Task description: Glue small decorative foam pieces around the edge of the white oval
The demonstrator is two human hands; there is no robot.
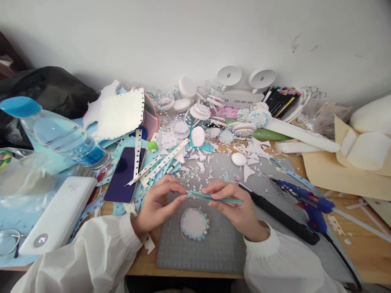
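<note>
"Teal, slender and two-armed: where is the tweezer-like tool [200,196]?"

"Above the gridded grey mat [210,254], beyond a white disc [194,223] edged in pale blue; the right hand [235,203] pinches it."

"The left hand [163,201]?"

"Thumb and forefinger close together at its tip; whether they grip anything cannot be told."

"The setting?"

"A wooden table [372,262], scattered paper scraps [249,173], a white wall [168,36] behind."
</note>
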